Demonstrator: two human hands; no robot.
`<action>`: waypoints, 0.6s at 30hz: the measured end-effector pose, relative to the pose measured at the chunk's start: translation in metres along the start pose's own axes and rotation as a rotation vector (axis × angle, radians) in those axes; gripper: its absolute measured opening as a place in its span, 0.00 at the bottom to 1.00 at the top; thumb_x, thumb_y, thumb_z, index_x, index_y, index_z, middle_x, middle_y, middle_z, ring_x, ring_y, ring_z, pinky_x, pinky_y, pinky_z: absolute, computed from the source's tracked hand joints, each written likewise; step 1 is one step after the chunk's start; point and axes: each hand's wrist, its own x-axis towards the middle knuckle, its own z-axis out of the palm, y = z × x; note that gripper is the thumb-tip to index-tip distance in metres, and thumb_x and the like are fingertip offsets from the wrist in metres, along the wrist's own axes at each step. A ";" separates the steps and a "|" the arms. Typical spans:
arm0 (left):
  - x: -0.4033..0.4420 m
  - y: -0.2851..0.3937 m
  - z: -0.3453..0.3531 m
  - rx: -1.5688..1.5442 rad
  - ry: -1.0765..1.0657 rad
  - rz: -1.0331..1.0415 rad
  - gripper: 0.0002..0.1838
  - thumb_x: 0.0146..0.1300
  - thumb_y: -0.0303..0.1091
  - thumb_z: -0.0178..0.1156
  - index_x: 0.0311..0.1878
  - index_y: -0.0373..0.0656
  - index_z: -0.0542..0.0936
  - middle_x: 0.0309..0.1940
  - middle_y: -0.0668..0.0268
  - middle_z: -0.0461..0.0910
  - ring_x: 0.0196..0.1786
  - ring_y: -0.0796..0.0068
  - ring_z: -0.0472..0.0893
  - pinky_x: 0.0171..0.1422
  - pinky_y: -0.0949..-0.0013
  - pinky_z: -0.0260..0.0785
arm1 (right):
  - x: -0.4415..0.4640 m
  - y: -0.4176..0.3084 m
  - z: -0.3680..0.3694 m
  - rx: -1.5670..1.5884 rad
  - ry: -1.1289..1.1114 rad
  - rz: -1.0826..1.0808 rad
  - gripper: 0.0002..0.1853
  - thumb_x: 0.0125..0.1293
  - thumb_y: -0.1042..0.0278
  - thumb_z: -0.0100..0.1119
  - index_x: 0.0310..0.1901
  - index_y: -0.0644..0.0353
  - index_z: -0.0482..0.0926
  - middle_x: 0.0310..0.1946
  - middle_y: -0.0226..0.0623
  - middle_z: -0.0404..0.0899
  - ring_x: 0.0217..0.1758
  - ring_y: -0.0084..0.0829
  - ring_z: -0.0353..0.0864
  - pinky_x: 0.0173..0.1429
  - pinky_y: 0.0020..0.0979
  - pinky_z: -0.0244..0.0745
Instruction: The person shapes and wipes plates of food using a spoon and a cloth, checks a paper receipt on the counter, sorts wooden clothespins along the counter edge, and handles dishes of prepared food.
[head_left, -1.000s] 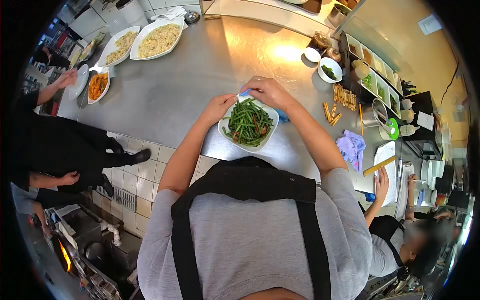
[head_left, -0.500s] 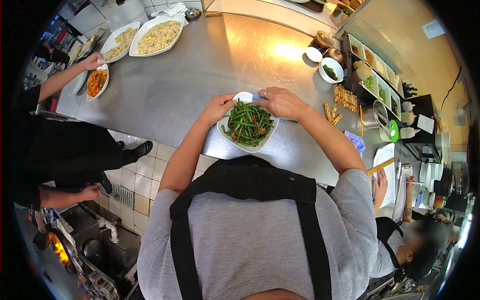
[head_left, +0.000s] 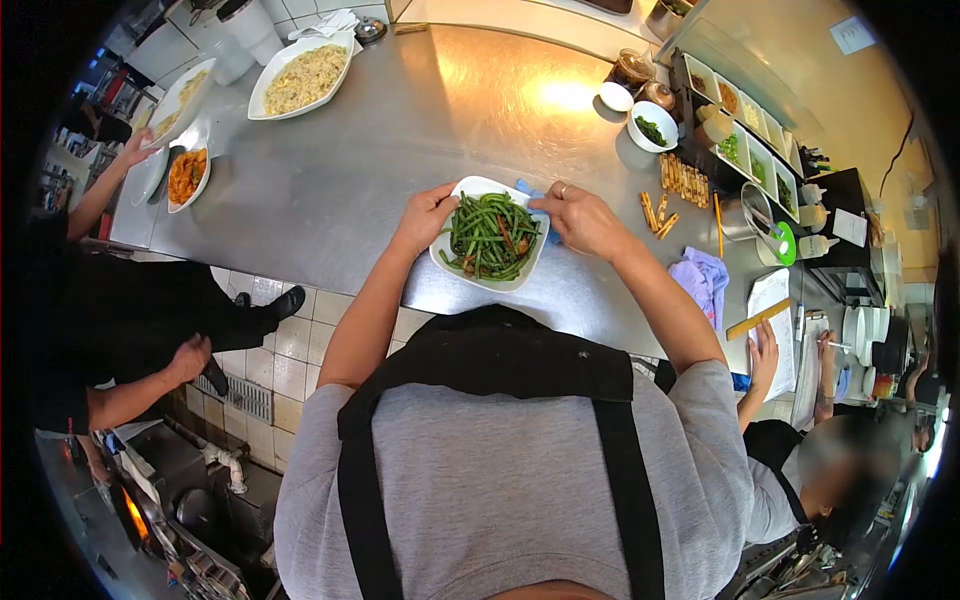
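At the desk's (head_left: 340, 190) near edge, a white bowl (head_left: 480, 184) is holding green beans (head_left: 490, 237); your left fingers (head_left: 440, 198) are grasping its left rim, your right fingers (head_left: 551, 204) are pinching a blue cloth (head_left: 529, 187) at its far-right rim. Farther right, a purple cloth (head_left: 703, 280) is lying near wooden clips (head_left: 686, 180).

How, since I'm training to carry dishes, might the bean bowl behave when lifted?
The bean bowl, white and ceramic-looking, should stay stiff. Its loosely heaped beans may slide if it tilts. Looking smooth, it could feel slippery.
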 end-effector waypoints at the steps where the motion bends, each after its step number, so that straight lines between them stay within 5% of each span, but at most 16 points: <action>1: 0.000 0.001 0.000 -0.014 0.001 -0.002 0.18 0.65 0.33 0.53 0.56 0.43 0.79 0.43 0.58 0.84 0.44 0.72 0.82 0.52 0.71 0.71 | -0.001 -0.002 0.000 -0.076 0.023 -0.034 0.16 0.55 0.75 0.54 0.45 0.56 0.83 0.37 0.42 0.77 0.42 0.42 0.79 0.48 0.40 0.75; 6: -0.008 0.007 0.004 0.002 0.079 0.024 0.17 0.65 0.32 0.53 0.56 0.41 0.79 0.42 0.61 0.84 0.43 0.76 0.81 0.51 0.72 0.71 | -0.014 -0.014 0.010 -0.317 0.115 -0.095 0.15 0.55 0.73 0.54 0.46 0.58 0.82 0.39 0.43 0.77 0.45 0.42 0.78 0.52 0.40 0.73; 9: -0.019 0.019 0.008 0.054 0.151 0.048 0.17 0.65 0.32 0.53 0.56 0.40 0.79 0.40 0.63 0.84 0.41 0.78 0.80 0.48 0.73 0.71 | -0.023 -0.021 0.023 -0.234 0.100 0.072 0.15 0.58 0.75 0.52 0.46 0.58 0.81 0.42 0.43 0.77 0.44 0.44 0.79 0.51 0.41 0.74; 18: -0.034 0.021 0.012 0.101 0.319 0.073 0.17 0.63 0.32 0.53 0.53 0.41 0.80 0.32 0.56 0.84 0.34 0.73 0.81 0.42 0.70 0.72 | -0.024 -0.017 0.028 0.610 0.265 0.491 0.14 0.63 0.75 0.52 0.48 0.58 0.83 0.36 0.44 0.78 0.38 0.41 0.79 0.45 0.34 0.73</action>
